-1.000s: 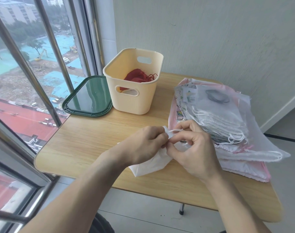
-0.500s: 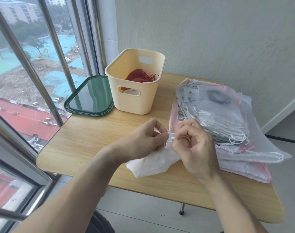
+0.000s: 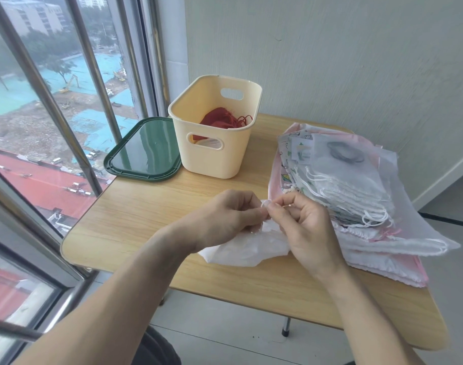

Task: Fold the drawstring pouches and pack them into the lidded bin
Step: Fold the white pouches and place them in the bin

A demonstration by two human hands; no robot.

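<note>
Both hands (image 3: 267, 219) pinching white pouch (image 3: 248, 248) cord

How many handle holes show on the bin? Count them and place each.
2. One handle hole is in the near wall of the bin, one in the far wall. No others show.

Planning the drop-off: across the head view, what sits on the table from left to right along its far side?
green lid → cream bin, red pouch inside → pouch stack.
</note>
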